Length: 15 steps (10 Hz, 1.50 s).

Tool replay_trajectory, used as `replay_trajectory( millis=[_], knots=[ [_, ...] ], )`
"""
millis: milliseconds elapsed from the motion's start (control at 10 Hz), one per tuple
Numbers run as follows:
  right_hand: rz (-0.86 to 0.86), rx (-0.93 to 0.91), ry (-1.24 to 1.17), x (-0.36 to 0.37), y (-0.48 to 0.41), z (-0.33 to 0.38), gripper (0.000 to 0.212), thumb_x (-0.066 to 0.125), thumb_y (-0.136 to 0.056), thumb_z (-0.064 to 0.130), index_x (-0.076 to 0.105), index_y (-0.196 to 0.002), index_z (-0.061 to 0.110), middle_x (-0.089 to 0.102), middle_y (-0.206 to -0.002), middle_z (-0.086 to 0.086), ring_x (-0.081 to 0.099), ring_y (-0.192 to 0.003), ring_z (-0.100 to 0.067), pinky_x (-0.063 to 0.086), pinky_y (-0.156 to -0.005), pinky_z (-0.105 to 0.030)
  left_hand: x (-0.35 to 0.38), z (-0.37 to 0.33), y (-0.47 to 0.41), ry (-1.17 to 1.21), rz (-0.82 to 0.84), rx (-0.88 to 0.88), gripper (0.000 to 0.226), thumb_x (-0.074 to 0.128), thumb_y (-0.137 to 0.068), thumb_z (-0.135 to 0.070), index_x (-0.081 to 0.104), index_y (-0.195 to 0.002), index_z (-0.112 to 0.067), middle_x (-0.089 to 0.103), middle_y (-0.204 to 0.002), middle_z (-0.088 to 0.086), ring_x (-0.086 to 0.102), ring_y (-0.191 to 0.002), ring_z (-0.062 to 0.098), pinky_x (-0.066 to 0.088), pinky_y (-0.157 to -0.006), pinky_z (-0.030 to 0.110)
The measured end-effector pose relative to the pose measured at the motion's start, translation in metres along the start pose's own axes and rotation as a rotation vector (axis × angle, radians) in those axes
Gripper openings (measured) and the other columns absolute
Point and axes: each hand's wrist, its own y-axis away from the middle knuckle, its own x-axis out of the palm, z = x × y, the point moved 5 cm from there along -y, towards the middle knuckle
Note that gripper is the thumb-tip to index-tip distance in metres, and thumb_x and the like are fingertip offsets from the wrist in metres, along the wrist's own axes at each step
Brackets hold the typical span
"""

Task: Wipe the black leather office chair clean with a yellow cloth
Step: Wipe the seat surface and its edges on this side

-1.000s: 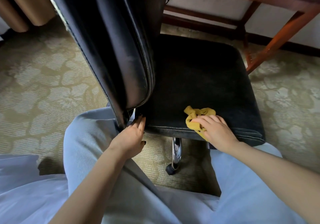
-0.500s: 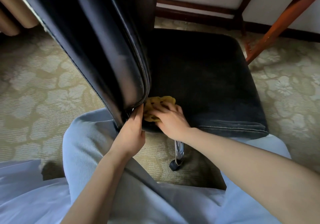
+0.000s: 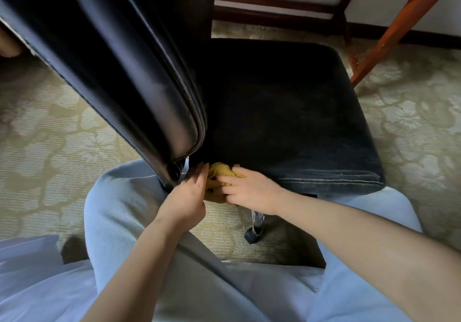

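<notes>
Yellow crumpled cloth [image 3: 219, 177] lies at the six o'clock corner of the black leather office chair [image 3: 287, 112]. The right hand [image 3: 249, 190] presses it with flat fingers. The left hand [image 3: 187, 194], fingers straight, touches beside it. Most wiping seems left.

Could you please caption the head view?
Right hand presses yellow cloth onto seat edge; left hand beside backrest base.
</notes>
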Motion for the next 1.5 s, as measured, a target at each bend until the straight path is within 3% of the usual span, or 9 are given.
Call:
replay_trajectory(
  millis=[100,200,300,600,700,1200,1300,1400,1500],
  knots=[
    [0.04,0.006,0.017,0.016,0.023,-0.01,0.029,0.07,-0.084,0.015,0.069,-0.113,0.018,0.053,-0.139,0.003,0.035,-0.136,-0.008,0.009,-0.114,-0.024,-0.002,0.0,0.0,0.004,-0.004,-0.011,0.084,0.045,-0.085,0.001,-0.005,-0.151,-0.014,0.003,-0.16,0.005,0.013,-0.145,0.021,0.021,-0.114,0.028],
    [0.044,-0.012,0.005,0.022,0.041,-0.014,0.038,0.089,-0.06,0.016,0.075,-0.094,0.023,0.062,-0.128,0.006,0.051,-0.125,-0.01,0.032,-0.109,-0.03,0.001,0.003,0.0,0.01,0.008,-0.013,0.084,0.045,-0.084,0.002,-0.004,-0.151,-0.014,0.001,-0.16,0.005,0.009,-0.146,0.019,0.018,-0.116,0.027],
    [0.096,-0.015,0.033,0.023,0.057,-0.021,0.047,0.095,-0.046,0.025,0.077,-0.089,0.03,0.065,-0.121,0.011,0.057,-0.118,-0.008,0.035,-0.106,-0.031,0.001,0.004,0.0,0.041,-0.004,-0.011,0.086,0.046,-0.083,0.003,-0.003,-0.151,-0.015,0.003,-0.16,0.004,0.009,-0.146,0.018,0.018,-0.116,0.026],
    [0.113,0.011,-0.017,0.013,0.114,-0.041,0.059,0.098,-0.033,0.017,0.077,-0.087,0.029,0.066,-0.121,0.008,0.061,-0.115,-0.016,0.045,-0.095,-0.036,-0.001,0.004,0.001,0.142,-0.04,0.006,0.084,0.043,-0.081,0.007,0.003,-0.152,-0.013,0.009,-0.159,0.003,0.01,-0.145,0.016,0.019,-0.114,0.023],
    [0.121,0.014,-0.016,0.012,0.115,-0.041,0.067,0.098,-0.032,0.019,0.077,-0.095,0.027,0.066,-0.12,0.006,0.061,-0.115,-0.016,0.038,-0.098,-0.035,0.0,0.006,-0.001,0.168,-0.042,-0.004,0.085,0.043,-0.08,0.007,0.003,-0.152,-0.014,0.011,-0.159,0.003,0.012,-0.145,0.016,0.023,-0.114,0.026],
    [-0.12,-0.065,-0.144,0.015,0.05,-0.016,0.049,0.09,-0.057,0.008,0.074,-0.102,0.016,0.068,-0.116,0.0,0.063,-0.112,-0.016,0.045,-0.098,-0.04,-0.004,0.0,-0.002,0.181,-0.013,-0.066,0.085,0.044,-0.081,0.007,0.003,-0.152,-0.016,0.014,-0.158,0.006,0.025,-0.14,0.02,0.033,-0.102,0.025],
    [-0.054,-0.029,-0.17,0.022,0.045,-0.017,0.051,0.091,-0.055,0.01,0.074,-0.103,0.015,0.069,-0.115,0.0,0.063,-0.111,-0.014,0.046,-0.098,-0.037,-0.006,0.001,-0.003,0.208,0.01,-0.136,0.088,0.043,-0.08,0.006,0.001,-0.152,-0.021,0.022,-0.155,0.009,0.045,-0.122,0.024,0.038,-0.083,0.025],
    [-0.038,-0.022,-0.18,0.017,0.036,-0.016,0.038,0.062,-0.09,0.013,0.059,-0.129,0.013,0.051,-0.14,-0.004,0.044,-0.132,-0.018,0.028,-0.113,-0.034,-0.004,0.002,-0.005,0.212,0.021,-0.155,0.089,0.043,-0.08,0.007,0.0,-0.152,-0.021,0.028,-0.152,0.012,0.052,-0.111,0.026,0.037,-0.079,0.026],
    [-0.109,-0.051,-0.545,0.007,0.021,-0.008,0.033,0.06,-0.092,0.022,0.064,-0.121,0.008,0.059,-0.129,-0.009,0.051,-0.124,-0.019,0.036,-0.108,-0.032,-0.004,-0.001,-0.005,0.198,0.028,-0.124,0.089,0.045,-0.08,0.008,0.0,-0.152,-0.019,0.028,-0.152,0.014,0.052,-0.112,0.026,0.039,-0.082,0.025]
  ],
)
